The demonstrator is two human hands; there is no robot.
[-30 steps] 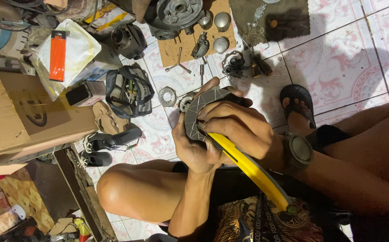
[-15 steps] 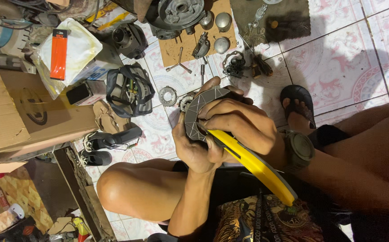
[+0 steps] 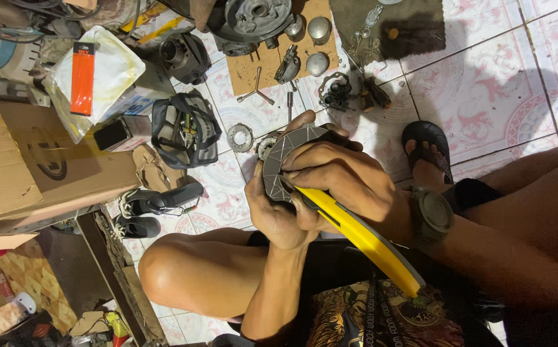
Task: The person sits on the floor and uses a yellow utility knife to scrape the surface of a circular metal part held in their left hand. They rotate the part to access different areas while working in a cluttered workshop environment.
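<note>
— Two hands, both busy. What's the left hand (image 3: 276, 215) got?

— It cups a grey round metal disc (image 3: 285, 154) from below, fingers curled tight about its lower edge, thumb on the face. The disc stands tilted above the person's bare knee (image 3: 182, 270), over the tiled floor (image 3: 497, 83).

— And the right hand (image 3: 340, 177)?

— Closed in a fist round a yellow-handled tool (image 3: 362, 238), knuckles lying across the disc. The tool's tip meets the disc's edge between both hands; the tip itself is hidden. A dark wristwatch (image 3: 432, 215) sits on that wrist.

— What lies around?

— Just beyond the disc, a small toothed ring (image 3: 240, 137) on the tiles. Farther off, a sheet of cardboard (image 3: 272, 64) carries engine parts, among them a big round casing (image 3: 253, 18). A black strap bag (image 3: 184, 132) sits near a cardboard box (image 3: 28, 160), and a black sandal (image 3: 428, 149) is on the person's foot, right of the hands.
</note>
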